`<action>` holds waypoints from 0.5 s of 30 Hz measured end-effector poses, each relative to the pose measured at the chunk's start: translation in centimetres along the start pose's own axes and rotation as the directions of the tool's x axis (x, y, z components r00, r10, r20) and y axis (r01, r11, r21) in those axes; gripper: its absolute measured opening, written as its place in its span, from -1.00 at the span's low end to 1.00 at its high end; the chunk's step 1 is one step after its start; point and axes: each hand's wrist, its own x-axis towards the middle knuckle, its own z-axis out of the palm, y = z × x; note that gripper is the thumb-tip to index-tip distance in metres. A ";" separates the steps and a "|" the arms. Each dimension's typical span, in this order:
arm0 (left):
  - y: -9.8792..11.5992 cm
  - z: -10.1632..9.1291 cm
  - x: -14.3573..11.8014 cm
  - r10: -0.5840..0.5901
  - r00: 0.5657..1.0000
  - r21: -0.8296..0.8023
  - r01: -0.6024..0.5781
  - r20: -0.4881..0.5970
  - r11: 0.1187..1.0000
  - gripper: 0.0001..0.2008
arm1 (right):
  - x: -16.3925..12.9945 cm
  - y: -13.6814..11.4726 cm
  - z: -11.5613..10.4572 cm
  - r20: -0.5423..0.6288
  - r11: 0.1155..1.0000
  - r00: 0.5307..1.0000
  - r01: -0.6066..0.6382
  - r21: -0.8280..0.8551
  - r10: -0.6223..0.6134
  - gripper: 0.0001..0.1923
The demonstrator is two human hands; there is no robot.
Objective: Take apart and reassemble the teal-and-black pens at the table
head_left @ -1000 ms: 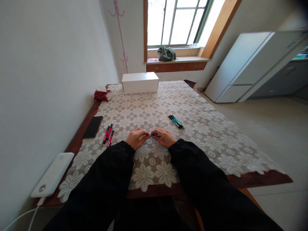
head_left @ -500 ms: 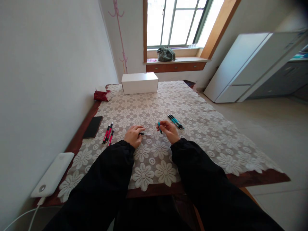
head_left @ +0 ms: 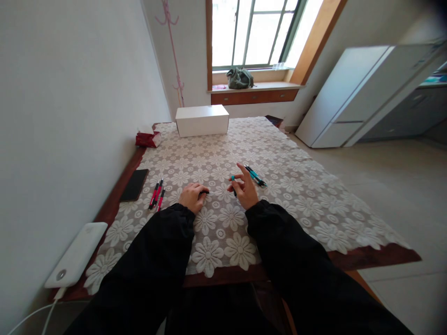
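Observation:
My left hand (head_left: 191, 197) rests on the tablecloth, closed on a black pen part (head_left: 204, 191) from which a thin, pale refill-like rod (head_left: 215, 193) points to the right. My right hand (head_left: 247, 190) is closed on a small teal-and-black pen piece (head_left: 233, 178), held upright between thumb and fingers with the index finger raised. Just beyond that hand lie several teal-and-black pens (head_left: 256, 176). To the left of my left hand are three red-and-black pens (head_left: 157, 194), lying side by side.
A white lace cloth (head_left: 240, 251) covers the wooden table. A dark flat notebook-like item (head_left: 134, 185) and a white device (head_left: 77, 255) with a cable lie along the left wall. Farther back are a red packet (head_left: 148, 139) and a white box (head_left: 202, 122).
My right index finger has lifted and straightened, while the thumb and other fingers keep the teal piece. My left fingers have shifted slightly over the black part.

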 end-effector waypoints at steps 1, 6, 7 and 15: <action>0.0 0.0 0.0 0.004 1.000 0.003 -0.004 0.002 1.000 -0.80 | -0.1 0.0 0.0 -0.004 0.998 1.000 0.019 -0.054 -0.020 -0.65; 0.0 0.0 -0.1 0.018 1.000 -0.008 -0.018 -0.013 1.000 -0.78 | -0.2 0.3 -0.3 0.021 0.990 0.998 0.057 -0.130 -0.055 -0.68; 0.0 0.0 -0.1 0.021 1.000 -0.017 -0.021 -0.021 1.000 -0.78 | -0.1 0.3 -0.3 0.038 0.986 0.998 0.064 -0.157 -0.059 -0.70; -0.2 0.4 0.0 0.037 0.998 -0.064 -0.041 -0.058 0.997 -0.78 | -0.2 0.7 -0.8 0.237 0.916 0.967 0.178 -0.359 -0.095 -0.69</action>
